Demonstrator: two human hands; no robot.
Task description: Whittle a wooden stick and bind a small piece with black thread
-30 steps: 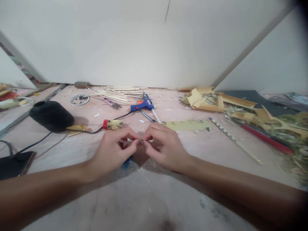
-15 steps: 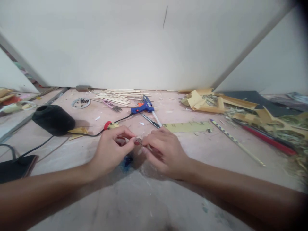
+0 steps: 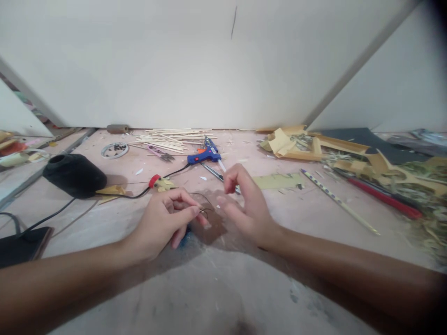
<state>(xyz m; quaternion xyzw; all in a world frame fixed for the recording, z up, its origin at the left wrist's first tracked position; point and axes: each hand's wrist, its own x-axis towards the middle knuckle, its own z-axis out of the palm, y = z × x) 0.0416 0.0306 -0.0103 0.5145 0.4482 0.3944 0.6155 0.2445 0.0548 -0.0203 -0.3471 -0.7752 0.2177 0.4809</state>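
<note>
My left hand point(image 3: 164, 221) pinches a thin dark thread point(image 3: 206, 209) between thumb and fingertips. The thread makes a small loop and trails beyond the fingers. To the right, my right hand point(image 3: 247, 204) has its thumb and curled index finger apart, and I see nothing between them. Just behind my left hand lies a small yellowish piece with a red end point(image 3: 160, 182). A black spool of thread point(image 3: 75, 174) rests on its side at the left. Something blue on the surface is partly hidden below my left hand.
A blue glue gun point(image 3: 206, 153) lies ahead, its black cord running left. Behind it are thin wooden sticks point(image 3: 171, 137). A white lid point(image 3: 114, 150) holds small dark bits. On the right are a patterned pencil point(image 3: 338, 200), a red tool point(image 3: 384, 197) and cardboard scraps point(image 3: 314, 151).
My right hand has come away from the left, with its fingers parting and its index finger lifting. My left hand still pinches the thread, whose loop now shows.
</note>
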